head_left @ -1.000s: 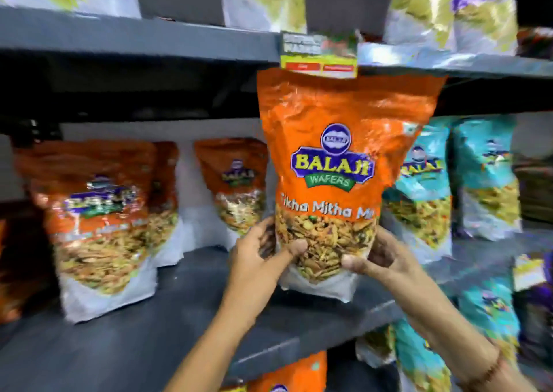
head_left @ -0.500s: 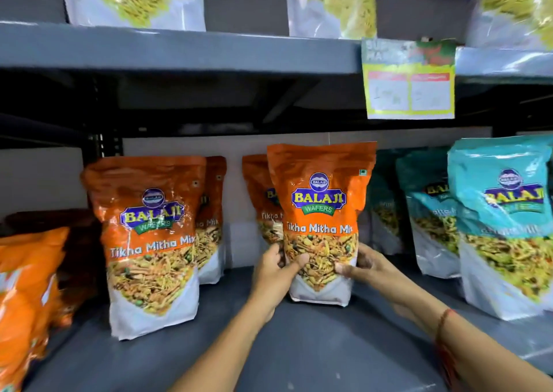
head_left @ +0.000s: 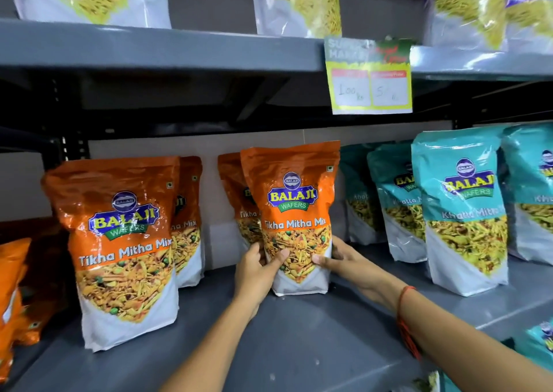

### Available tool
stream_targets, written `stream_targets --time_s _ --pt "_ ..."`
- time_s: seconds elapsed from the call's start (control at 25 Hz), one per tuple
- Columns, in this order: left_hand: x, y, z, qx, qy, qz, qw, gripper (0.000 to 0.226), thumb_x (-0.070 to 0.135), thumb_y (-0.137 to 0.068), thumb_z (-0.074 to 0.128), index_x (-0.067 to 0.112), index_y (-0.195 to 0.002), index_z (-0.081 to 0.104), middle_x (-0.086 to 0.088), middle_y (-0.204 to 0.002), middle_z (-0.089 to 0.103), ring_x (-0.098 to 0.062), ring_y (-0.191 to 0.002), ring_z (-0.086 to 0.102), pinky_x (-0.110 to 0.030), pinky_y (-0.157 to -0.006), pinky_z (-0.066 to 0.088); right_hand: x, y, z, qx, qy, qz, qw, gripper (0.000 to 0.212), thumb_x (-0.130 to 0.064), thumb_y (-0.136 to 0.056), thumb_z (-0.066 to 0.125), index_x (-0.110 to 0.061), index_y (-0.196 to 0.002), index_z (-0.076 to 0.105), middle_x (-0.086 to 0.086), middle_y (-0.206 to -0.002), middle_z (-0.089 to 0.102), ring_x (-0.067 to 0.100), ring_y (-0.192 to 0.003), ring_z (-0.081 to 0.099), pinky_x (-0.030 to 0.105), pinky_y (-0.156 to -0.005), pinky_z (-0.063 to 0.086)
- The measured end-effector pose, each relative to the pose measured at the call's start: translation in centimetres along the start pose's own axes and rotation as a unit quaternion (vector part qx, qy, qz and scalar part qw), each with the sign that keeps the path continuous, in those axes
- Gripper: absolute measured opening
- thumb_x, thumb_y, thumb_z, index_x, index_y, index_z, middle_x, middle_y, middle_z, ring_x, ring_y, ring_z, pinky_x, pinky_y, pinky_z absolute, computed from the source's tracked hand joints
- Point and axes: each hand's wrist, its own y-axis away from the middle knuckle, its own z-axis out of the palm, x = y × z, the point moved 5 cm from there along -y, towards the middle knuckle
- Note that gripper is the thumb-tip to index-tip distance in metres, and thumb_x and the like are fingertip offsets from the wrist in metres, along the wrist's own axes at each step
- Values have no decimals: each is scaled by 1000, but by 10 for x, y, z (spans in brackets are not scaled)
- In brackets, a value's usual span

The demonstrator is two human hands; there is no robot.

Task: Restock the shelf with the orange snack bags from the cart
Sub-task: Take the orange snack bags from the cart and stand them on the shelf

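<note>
Gripping the orange Tikha Mitha Mix bag (head_left: 291, 212) low at both sides, left hand (head_left: 257, 269) and right hand (head_left: 339, 258) wrap fingers around it, thumbs pressed on the front. Bag stands upright on the grey shelf (head_left: 299, 332), just ahead of another orange bag (head_left: 236, 188). Probably light, crinkly, slippery film with crushable contents; low side grip suits it.

At frame centre a snack bag (head_left: 294, 212) stands on the shelf (head_left: 299, 346), another bag (head_left: 236, 194) behind it, a third bag (head_left: 122, 248) at left, more bags (head_left: 463, 209) at right.
</note>
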Motion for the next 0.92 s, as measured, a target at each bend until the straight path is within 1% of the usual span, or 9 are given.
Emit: stream_targets --time_s 0.16,0.28,0.4,0.44,0.52,0.6,0.68,0.8,0.92 --pt "2 8 1 14 -9 -2 1000 50 61 -66 73 28 -104 65 5 -104 75 -17 -98 70 -47 -90 56 2 4 4 4 11 8 1000 52 -25 -91 69 -26 -138 47 -1 -133 67 16 -122 64 35 -103 52" --pt "6 15 -2 30 -49 -3 998 48 59 -70 71 28 -106 64 3 -106 75 -19 -98 69 -47 -89 55 4 8 5 30 60 19 998 57 -30 -91 67 -29 -143 44 -2 -138 63 16 -126 60 39 -111 46" --pt "27 28 -8 59 -70 28 995 67 47 -76 72 21 -134 51 -8 -131 65 -26 -119 62 -47 -100 49 -5 31 -2 121 92 10 988 71 -32 -93 65 -33 -153 28 -8 -145 48 11 -129 49 29 -107 42" --pt "40 34 -7 71 -57 59 994 68 43 -78 73 20 -137 49 -9 -134 62 -24 -122 60 -47 -102 48 -12 42 -5 157 101 -3 982 72 -33 -93 64 -31 -154 26 -3 -148 46 11 -131 47 27 -104 41" --pt "72 52 8 69 -8 126 990 59 35 -79 74 19 -132 55 -6 -130 65 -18 -119 62 -42 -102 50 -33 70 -12 231 129 -55 963 66 -33 -93 64 -28 -151 33 6 -152 45 17 -134 48 31 -107 42" --pt "105 70 39 24 71 161 984 51 26 -80 74 19 -128 59 0 -124 67 -14 -114 64 -33 -100 50 -58 105 -16 309 121 -126 935 55 -29 -93 65 -27 -144 43 7 -143 54 16 -125 56 36 -108 45" --pt "135 92 86 -41 151 168 973 48 21 -81 73 19 -127 60 6 -119 65 -10 -112 64 -26 -96 49 -79 149 -31 385 79 -177 902 49 -27 -92 65 -27 -139 48 2 -136 58 12 -121 58 35 -107 47" --pt "166 128 156 -120 253 151 948 44 17 -83 71 13 -125 60 -1 -122 66 -9 -107 66 -25 -94 51 -106 216 -57 435 39 -226 871 47 -29 -92 66 -30 -137 51 -6 -136 58 1 -123 57 19 -94 50" --pt "184 175 235 -209 348 105 908 40 12 -85 68 8 -124 60 -9 -122 66 1 -94 66 -16 -87 52 -128 292 -92 501 50 -248 828 44 -18 -95 63 -21 -137 51 -3 -130 60 -6 -113 60 10 -86 50"
